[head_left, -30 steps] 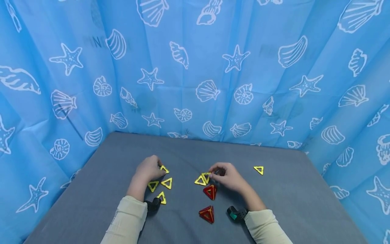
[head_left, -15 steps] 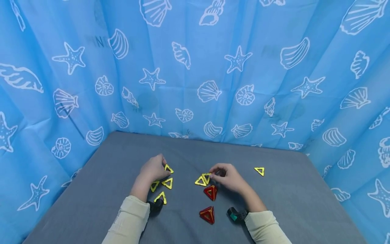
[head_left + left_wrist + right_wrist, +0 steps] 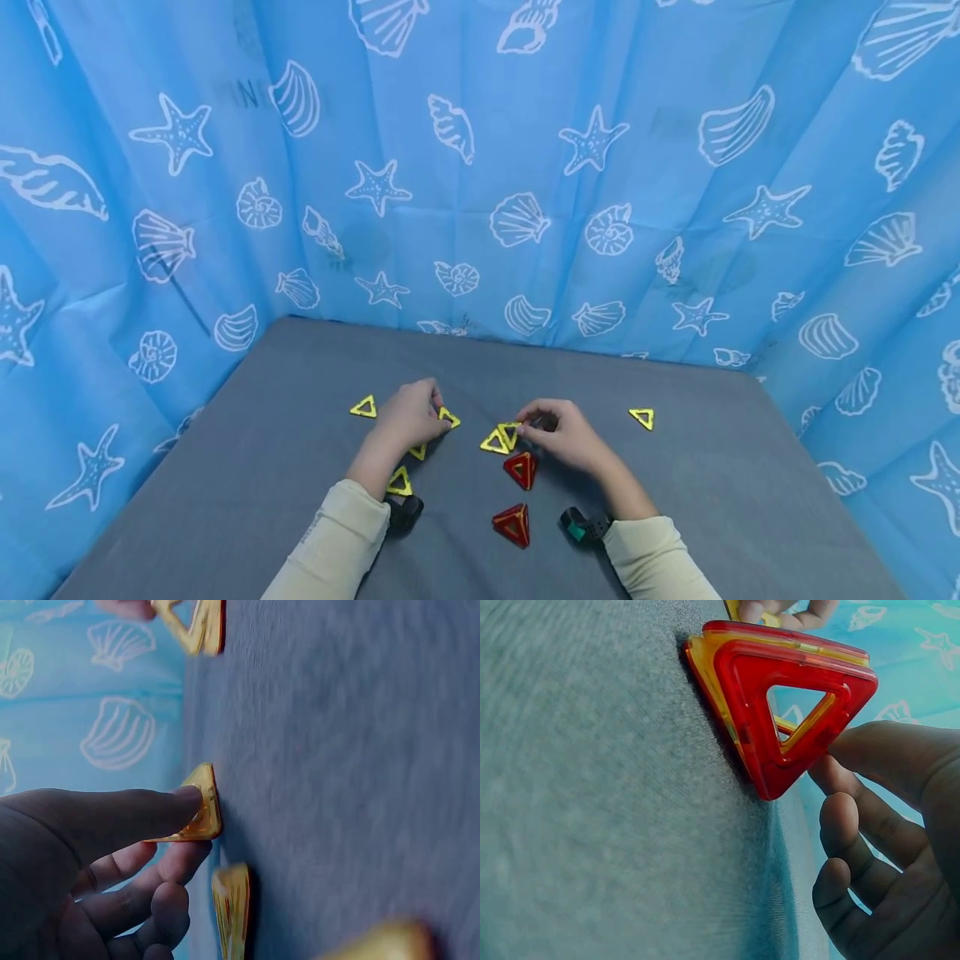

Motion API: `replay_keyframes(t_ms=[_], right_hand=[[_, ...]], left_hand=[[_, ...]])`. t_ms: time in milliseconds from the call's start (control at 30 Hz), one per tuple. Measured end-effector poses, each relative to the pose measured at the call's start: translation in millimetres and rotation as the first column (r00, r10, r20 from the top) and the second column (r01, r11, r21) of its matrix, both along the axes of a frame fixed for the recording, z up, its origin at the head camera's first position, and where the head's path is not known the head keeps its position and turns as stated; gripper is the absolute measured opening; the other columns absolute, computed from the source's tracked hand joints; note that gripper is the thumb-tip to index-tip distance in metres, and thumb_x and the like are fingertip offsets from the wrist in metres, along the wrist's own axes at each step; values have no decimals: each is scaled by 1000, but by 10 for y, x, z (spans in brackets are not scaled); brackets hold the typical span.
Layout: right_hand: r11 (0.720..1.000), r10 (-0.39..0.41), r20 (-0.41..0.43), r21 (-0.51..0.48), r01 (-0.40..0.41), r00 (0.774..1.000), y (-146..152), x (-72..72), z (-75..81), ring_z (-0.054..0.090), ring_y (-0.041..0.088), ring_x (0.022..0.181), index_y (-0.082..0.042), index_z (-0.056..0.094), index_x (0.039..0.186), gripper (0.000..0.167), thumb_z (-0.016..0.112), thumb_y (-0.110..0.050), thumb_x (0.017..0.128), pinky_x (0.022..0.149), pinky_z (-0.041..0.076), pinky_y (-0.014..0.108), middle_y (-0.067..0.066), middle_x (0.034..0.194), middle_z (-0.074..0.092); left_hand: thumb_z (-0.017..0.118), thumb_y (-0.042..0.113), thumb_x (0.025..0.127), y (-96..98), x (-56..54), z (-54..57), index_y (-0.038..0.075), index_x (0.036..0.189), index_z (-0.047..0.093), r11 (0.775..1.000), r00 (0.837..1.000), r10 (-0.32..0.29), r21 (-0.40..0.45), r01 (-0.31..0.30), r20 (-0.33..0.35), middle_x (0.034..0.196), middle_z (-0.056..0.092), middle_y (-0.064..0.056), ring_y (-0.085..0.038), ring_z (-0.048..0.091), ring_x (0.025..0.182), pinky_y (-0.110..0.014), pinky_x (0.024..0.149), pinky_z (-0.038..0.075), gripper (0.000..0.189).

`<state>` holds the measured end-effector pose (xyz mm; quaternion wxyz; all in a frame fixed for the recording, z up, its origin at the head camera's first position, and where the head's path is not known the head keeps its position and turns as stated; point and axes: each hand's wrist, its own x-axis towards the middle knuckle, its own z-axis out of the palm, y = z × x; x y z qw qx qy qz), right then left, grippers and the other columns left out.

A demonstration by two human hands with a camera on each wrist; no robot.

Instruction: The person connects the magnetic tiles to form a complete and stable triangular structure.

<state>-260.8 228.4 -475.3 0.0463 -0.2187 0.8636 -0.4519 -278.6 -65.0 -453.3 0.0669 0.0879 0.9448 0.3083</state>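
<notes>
My left hand [image 3: 407, 417] pinches a yellow triangular magnetic tile [image 3: 450, 417] between thumb and fingers, just above the grey table; the left wrist view shows the thumb flat across this tile [image 3: 204, 819]. To its right, two yellow triangle tiles lie edge to edge. My right hand [image 3: 562, 429] pinches the right one [image 3: 509, 432], while the left one [image 3: 493, 442] rests beside it. In the right wrist view a red pyramid [image 3: 742, 697] of tiles hides the right fingertips. Below the pair in the head view stand this red pyramid [image 3: 521, 470] and another red pyramid [image 3: 512, 526].
Loose yellow triangles lie around the left arm: one at the far left [image 3: 363, 407], another partly behind the hand [image 3: 418, 452], a third by the wrist [image 3: 401, 482]. One more yellow triangle [image 3: 642, 418] lies at the right. A blue shell-print curtain [image 3: 480, 167] backs the table.
My left hand has moved right with its yellow tile, closer to the right hand. A yellow triangle at the left has come into view behind it. The right hand stays in place.
</notes>
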Motion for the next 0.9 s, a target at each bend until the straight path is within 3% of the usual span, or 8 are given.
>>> replay_keyframes(t_ms=[500, 900], right_hand=[[1000, 9, -23, -19, -10, 1000, -57, -1, 13, 61, 9, 66, -5, 76, 113, 14, 71, -13, 102, 58, 53, 28, 10, 100, 75], [1000, 16, -13, -18, -16, 1000, -119, 51, 10, 64, 12, 73, -5, 76, 115, 15, 70, -11, 102, 65, 56, 27, 10, 104, 75]], left_hand=[[87, 25, 89, 290, 102, -13, 15, 91, 62, 997, 995, -76, 11, 77, -66, 74, 62, 3, -15, 57, 62, -35, 58, 42, 27], [86, 25, 91, 370, 138, -76, 17, 90, 64, 989, 991, -128, 70, 131, -41, 78, 63, 4, -15, 59, 66, -34, 61, 45, 24]])
